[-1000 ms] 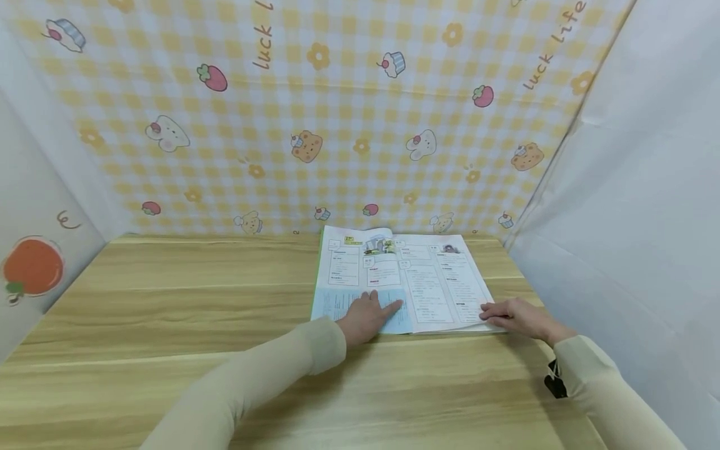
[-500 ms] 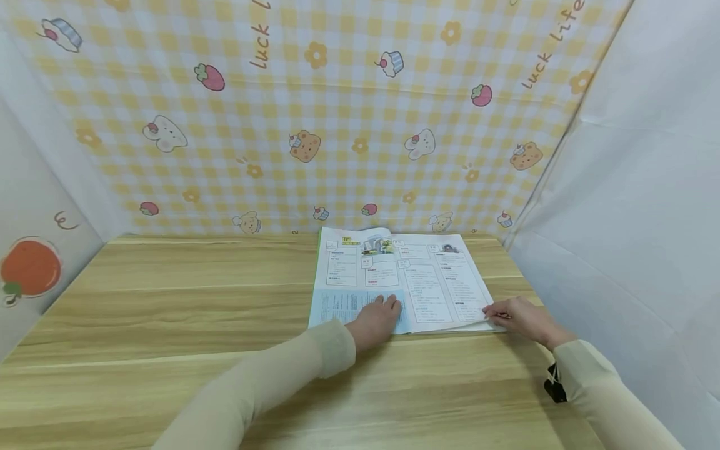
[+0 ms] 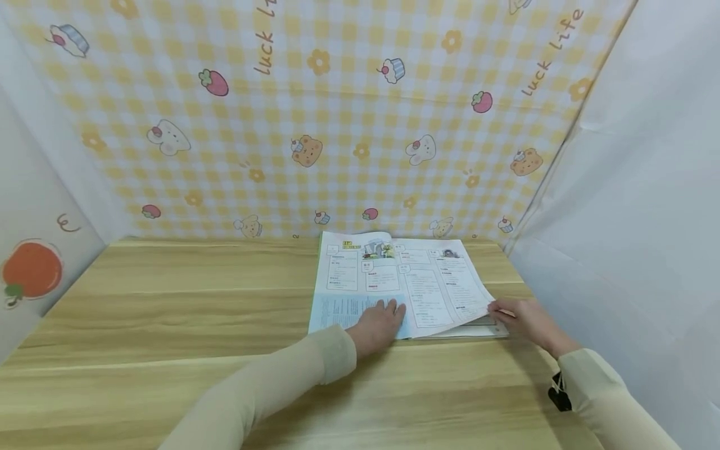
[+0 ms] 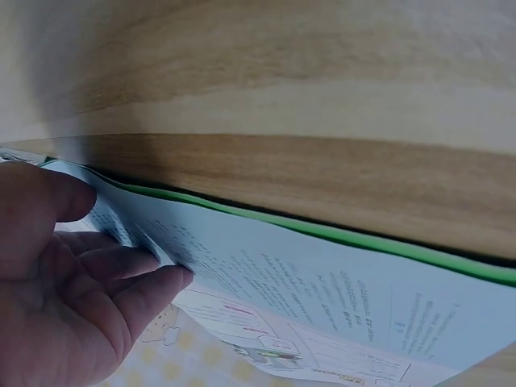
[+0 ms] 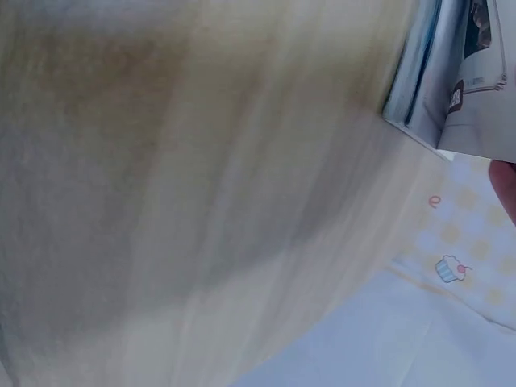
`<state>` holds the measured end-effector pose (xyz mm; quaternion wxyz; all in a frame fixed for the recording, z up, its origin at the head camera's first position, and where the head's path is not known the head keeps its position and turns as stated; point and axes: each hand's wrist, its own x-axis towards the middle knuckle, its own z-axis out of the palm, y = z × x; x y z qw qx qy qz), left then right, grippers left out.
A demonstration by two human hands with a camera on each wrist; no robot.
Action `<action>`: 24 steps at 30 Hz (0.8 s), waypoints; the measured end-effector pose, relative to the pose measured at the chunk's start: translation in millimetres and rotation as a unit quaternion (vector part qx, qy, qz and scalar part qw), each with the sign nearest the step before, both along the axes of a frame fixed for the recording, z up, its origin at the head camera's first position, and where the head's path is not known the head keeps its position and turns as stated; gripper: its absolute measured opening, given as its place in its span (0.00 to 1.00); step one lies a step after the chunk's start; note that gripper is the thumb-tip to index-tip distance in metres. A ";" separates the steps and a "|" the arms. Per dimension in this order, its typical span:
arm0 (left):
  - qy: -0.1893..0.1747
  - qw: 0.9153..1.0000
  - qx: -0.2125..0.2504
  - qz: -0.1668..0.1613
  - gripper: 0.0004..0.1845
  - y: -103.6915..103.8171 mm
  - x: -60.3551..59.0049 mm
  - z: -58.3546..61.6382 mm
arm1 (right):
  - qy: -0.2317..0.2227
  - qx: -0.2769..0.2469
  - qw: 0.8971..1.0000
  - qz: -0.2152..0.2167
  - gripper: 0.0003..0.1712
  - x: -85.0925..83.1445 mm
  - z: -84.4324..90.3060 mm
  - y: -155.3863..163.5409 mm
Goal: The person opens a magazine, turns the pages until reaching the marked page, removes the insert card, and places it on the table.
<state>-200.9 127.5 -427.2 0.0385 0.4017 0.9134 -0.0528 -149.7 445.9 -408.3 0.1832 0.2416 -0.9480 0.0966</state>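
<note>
An open book (image 3: 424,281) lies on the wooden table near the back wall, showing printed contents pages with a light blue block at the lower left. My left hand (image 3: 378,326) rests on that blue block beside the spine, its fingers loosely extended; the left wrist view shows its fingertips (image 4: 173,278) on the page. At the lower right corner, my right hand (image 3: 525,322) pinches the right-hand page (image 3: 450,294), whose corner is lifted off the pages beneath. In the right wrist view, the raised page (image 5: 484,121) shows its underside, and only one fingertip is visible.
The wooden table (image 3: 185,312) runs to a back wall hung with yellow checked cloth (image 3: 360,125). A white sheet wall (image 3: 635,206) stands close beside the right arm. A black object (image 3: 559,394) hangs at the right wrist.
My left hand has shifted right toward the spine, and its pointing index finger has drawn in beside the others. My right hand has pinched the page corner and raised it.
</note>
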 end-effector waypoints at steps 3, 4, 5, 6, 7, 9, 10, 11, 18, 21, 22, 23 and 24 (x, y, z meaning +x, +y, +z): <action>0.006 1.000 0.006 -0.004 0.24 -0.5 -0.6 0.1 | 0.050 0.001 0.999 0.021 0.15 -0.8 2.3 -1.7; 0.005 1.000 0.009 -0.004 0.24 -0.7 -0.3 0.1 | 0.060 0.003 0.998 0.025 0.15 -0.3 3.3 -2.3; 0.006 1.000 0.011 -0.005 0.24 -0.9 0.3 0.2 | 0.067 0.005 0.997 0.028 0.16 0.4 4.3 -2.9; 0.010 1.000 0.009 -0.007 0.23 -1.0 0.9 0.1 | 0.074 0.006 0.997 0.030 0.16 1.3 5.3 -3.6; 0.014 1.000 0.008 -0.009 0.23 -1.0 1.5 -0.1 | 0.080 0.005 0.996 0.031 0.17 2.2 6.4 -4.3; 0.024 1.000 0.005 -0.012 0.24 -1.1 2.6 -0.5 | 0.095 0.000 0.995 0.036 0.18 3.6 8.7 -5.8; 0.026 1.000 0.005 -0.013 0.24 -1.0 3.0 -0.8 | 0.106 0.000 0.994 0.038 0.18 4.0 9.8 -6.7; 0.028 0.999 0.005 -0.014 0.26 -1.0 3.2 -1.1 | 0.118 -0.003 0.992 0.042 0.16 4.2 11.3 -7.7; -0.002 0.999 0.034 -0.005 0.32 -1.0 1.4 -2.4 | 0.210 0.001 0.975 0.073 0.28 0.3 27.4 -18.4; -0.003 0.999 0.045 -0.001 0.34 0.8 -0.2 -2.2 | 0.222 0.011 0.972 0.079 0.29 -1.2 35.7 -24.9; -0.003 0.999 0.049 0.000 0.34 1.7 -0.4 -1.6 | 0.220 0.014 0.972 0.079 0.29 -1.3 38.2 -26.9; -0.003 0.999 0.052 0.000 0.35 3.1 -0.3 -0.7 | 0.222 0.016 0.972 0.081 0.29 -1.5 40.2 -29.1; -0.005 0.998 0.056 0.000 0.36 4.7 -0.1 0.3 | 0.221 0.017 0.972 0.082 0.29 -1.4 42.4 -31.4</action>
